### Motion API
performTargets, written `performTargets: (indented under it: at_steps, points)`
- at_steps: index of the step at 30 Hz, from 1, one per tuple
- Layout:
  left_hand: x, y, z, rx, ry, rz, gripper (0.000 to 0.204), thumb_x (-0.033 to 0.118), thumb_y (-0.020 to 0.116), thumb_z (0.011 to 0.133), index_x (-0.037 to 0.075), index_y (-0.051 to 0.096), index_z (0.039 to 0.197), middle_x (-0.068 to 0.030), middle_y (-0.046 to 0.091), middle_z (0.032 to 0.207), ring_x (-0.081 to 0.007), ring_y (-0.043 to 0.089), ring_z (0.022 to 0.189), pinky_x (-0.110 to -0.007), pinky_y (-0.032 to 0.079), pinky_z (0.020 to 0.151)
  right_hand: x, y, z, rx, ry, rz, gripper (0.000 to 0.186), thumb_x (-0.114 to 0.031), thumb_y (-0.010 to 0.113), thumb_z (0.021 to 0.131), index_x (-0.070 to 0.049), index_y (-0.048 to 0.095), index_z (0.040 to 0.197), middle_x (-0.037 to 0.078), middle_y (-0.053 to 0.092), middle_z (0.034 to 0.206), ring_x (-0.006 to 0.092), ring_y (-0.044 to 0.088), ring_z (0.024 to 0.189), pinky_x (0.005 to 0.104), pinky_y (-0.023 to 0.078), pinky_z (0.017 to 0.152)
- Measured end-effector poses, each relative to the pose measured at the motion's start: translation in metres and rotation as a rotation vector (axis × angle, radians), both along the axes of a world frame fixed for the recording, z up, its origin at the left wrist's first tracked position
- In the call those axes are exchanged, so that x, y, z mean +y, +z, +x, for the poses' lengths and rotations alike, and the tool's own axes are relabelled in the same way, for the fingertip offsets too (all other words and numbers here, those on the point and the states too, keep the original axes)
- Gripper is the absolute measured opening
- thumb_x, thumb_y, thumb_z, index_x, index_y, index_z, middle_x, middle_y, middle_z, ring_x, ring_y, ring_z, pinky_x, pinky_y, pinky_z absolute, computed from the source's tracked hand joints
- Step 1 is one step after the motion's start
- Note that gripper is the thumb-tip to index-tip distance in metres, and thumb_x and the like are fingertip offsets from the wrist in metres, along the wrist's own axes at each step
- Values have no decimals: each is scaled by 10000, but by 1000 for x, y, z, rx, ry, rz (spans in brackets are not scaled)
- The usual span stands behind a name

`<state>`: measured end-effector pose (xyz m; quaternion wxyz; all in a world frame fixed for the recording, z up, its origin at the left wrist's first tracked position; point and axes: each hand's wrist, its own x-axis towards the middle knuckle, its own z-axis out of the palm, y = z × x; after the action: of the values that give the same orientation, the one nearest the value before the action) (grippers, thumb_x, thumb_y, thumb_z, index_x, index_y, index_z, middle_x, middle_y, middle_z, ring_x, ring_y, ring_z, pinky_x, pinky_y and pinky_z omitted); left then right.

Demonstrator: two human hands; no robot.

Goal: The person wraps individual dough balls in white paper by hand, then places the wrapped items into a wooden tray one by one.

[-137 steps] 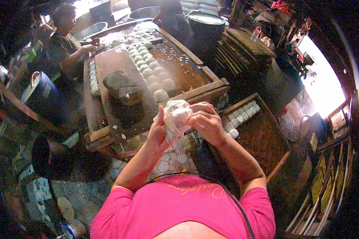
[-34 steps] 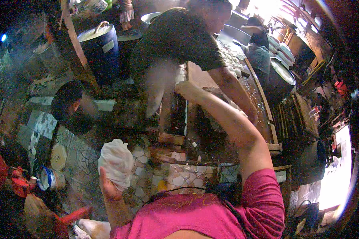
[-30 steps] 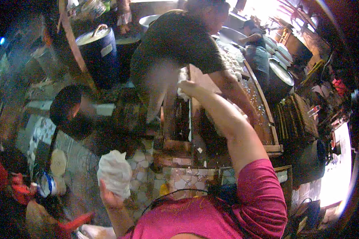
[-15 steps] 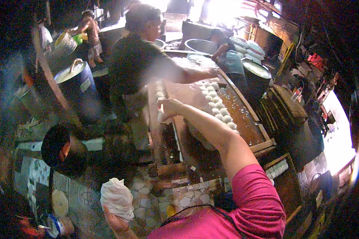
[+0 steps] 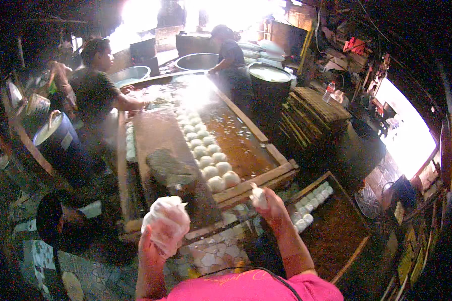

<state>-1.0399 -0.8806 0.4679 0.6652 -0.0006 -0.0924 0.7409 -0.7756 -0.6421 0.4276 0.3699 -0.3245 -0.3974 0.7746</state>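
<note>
My left hand point(image 5: 148, 247) is raised at the near edge of the wooden table point(image 5: 208, 204), closed round the lower part of a lumpy white cloth bundle point(image 5: 165, 220). What the cloth holds is hidden. To the right, my right hand point(image 5: 272, 208) is past the table's near corner, pinching a small white piece point(image 5: 258, 196) that looks like cloth. Beyond my hands, rows of round white lumps point(image 5: 215, 170) run along the tabletop beside a brown board point(image 5: 158, 133). A dark grey cloth-like heap point(image 5: 171, 168) lies on the board's near end.
A low wooden tray point(image 5: 336, 236) with a row of white pieces point(image 5: 306, 205) lies at the near right. One co-worker point(image 5: 95, 80) leans over the table's far left; another point(image 5: 228, 55) stands at its far end. Stacked wooden trays point(image 5: 319, 108) and a drum point(image 5: 268, 75) stand to the right.
My right hand has drawn back from the table's left side to beyond its near right corner. My left hand has risen with the white bundle. The view has turned right.
</note>
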Motion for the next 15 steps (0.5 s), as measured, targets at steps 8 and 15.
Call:
performTargets:
  at_steps: [8, 15]
  points:
    - [132, -27, 143, 316, -333, -36, 570, 376, 556, 847, 22, 401, 1266, -124, 523, 1190, -255, 559, 1044, -382, 471, 890, -36, -85, 219, -88, -453, 161, 536, -42, 644, 798, -32, 356, 1251, 96, 568, 1022, 199, 599, 843, 319, 533, 697]
    - [157, -34, 209, 777, -314, -57, 598, 406, 559, 851, 55, 383, 1302, -123, 522, 1201, -250, 574, 1016, -376, 512, 790, -26, -60, 229, -33, -704, 25, 421, -187, 662, 808, -36, 461, 1147, 88, 569, 999, 202, 597, 836, 324, 544, 638]
